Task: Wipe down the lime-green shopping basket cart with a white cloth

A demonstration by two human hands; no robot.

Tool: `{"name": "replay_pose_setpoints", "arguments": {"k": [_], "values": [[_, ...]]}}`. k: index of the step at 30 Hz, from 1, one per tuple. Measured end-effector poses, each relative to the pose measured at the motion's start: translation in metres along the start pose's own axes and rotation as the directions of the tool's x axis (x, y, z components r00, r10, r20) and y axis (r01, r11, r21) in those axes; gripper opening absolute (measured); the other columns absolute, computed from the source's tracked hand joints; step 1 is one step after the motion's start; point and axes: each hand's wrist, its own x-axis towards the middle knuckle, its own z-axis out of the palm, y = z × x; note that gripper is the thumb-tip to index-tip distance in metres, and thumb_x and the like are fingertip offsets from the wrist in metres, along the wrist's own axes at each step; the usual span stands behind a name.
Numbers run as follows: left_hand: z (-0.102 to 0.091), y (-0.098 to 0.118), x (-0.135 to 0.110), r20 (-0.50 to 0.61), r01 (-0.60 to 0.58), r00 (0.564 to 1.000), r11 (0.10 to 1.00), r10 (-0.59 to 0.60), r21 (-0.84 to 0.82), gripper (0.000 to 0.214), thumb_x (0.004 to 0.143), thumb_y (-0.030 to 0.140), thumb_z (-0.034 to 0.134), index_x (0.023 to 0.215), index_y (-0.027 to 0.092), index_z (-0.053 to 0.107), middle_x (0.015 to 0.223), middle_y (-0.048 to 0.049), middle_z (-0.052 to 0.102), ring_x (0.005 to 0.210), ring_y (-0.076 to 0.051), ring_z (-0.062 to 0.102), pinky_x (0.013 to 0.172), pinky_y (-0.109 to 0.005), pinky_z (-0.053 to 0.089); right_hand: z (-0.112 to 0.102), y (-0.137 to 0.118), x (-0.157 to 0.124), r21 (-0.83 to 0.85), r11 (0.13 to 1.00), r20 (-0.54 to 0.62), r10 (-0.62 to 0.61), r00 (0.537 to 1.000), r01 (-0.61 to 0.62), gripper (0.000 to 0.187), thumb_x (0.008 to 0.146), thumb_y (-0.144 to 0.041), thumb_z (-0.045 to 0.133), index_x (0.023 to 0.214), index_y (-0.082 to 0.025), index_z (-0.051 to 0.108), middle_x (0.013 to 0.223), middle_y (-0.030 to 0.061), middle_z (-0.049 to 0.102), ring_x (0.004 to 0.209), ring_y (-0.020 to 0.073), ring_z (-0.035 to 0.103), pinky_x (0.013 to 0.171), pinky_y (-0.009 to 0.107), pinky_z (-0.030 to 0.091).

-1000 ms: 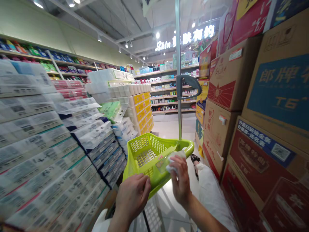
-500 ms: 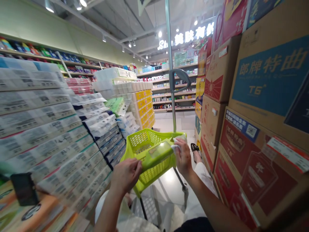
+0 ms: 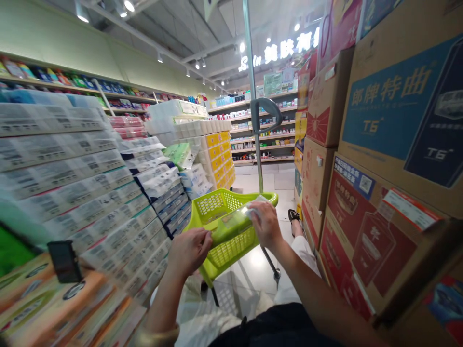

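Note:
A lime-green shopping cart [image 3: 231, 250] with a perforated basket stands directly before me. My left hand [image 3: 191, 246] is closed round the left end of its handle. Pinched in my right hand [image 3: 266, 224] is a white wipe [image 3: 255, 207], pressed on the handle right of the middle. Between my hands, a clear, shiny panel [image 3: 233, 219] covers part of the handle. The basket looks empty as far as its inside shows. Behind the cart's right side rises a metal pole [image 3: 257, 144] with a grey loop grip [image 3: 269, 115].
Stacked packs of tissue paper [image 3: 83, 173] wall the left side, with a dark phone-like object [image 3: 65, 260] on orange packs in front. Cardboard cartons [image 3: 390, 120] tower close on the right. Stocked shelves [image 3: 267, 140] stand at the far end. A sandalled foot [image 3: 294, 217] shows beside the cart.
My right hand has slid left along the handle with the wipe, away from its right end. The left hand keeps its grip. My view has shifted slightly.

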Motion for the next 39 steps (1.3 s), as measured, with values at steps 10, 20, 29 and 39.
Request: {"name": "replay_pose_setpoints", "arguments": {"k": [10, 20, 29, 39], "values": [[0.001, 0.005, -0.004, -0.031, 0.023, 0.999, 0.999, -0.022, 0.042, 0.046, 0.093, 0.039, 0.029, 0.066, 0.020, 0.061, 0.077, -0.0043, 0.070, 0.071, -0.017, 0.061, 0.059, -0.027, 0.029, 0.015, -0.038, -0.009, 0.022, 1.000, 0.056, 0.002, 0.998, -0.003, 0.020, 0.096, -0.025, 0.041, 0.100, -0.021, 0.061, 0.103, 0.0059, 0.067, 0.101, 0.0208, 0.058, 0.106, 0.040, 0.033], [-0.003, 0.005, -0.005, -0.017, 0.024, 1.000, 0.998, -0.023, 0.053, 0.046, 0.093, 0.039, 0.029, 0.068, 0.020, 0.063, 0.077, -0.0050, 0.070, 0.072, -0.017, 0.062, 0.059, -0.027, 0.030, -0.012, 0.009, 0.017, -0.116, 0.971, 0.056, 0.215, 0.975, -0.207, 0.024, 0.093, -0.024, 0.040, 0.095, -0.019, 0.064, 0.095, 0.0078, 0.069, 0.094, 0.0237, 0.059, 0.095, 0.039, 0.039], [-0.001, 0.003, -0.005, -0.025, 0.024, 0.999, 0.998, -0.022, 0.063, 0.047, 0.093, 0.040, 0.029, 0.069, 0.021, 0.065, 0.077, -0.0050, 0.070, 0.072, -0.017, 0.062, 0.058, -0.027, 0.029, 0.018, -0.063, -0.005, 0.063, 0.992, 0.197, -0.119, 0.973, 0.109, 0.018, 0.094, -0.023, 0.046, 0.100, -0.022, 0.063, 0.103, 0.0041, 0.069, 0.100, 0.0196, 0.060, 0.106, 0.036, 0.034], [-0.003, 0.005, -0.004, -0.012, 0.045, 0.999, 0.995, -0.044, 0.088, 0.047, 0.092, 0.040, 0.029, 0.068, 0.020, 0.065, 0.076, -0.0051, 0.071, 0.072, -0.017, 0.062, 0.057, -0.027, 0.029, -0.006, -0.006, 0.031, -0.203, 0.956, 0.242, 0.259, 0.935, -0.212, 0.024, 0.094, -0.023, 0.043, 0.102, -0.018, 0.066, 0.101, 0.0072, 0.070, 0.096, 0.0222, 0.061, 0.090, 0.036, 0.038]]}}
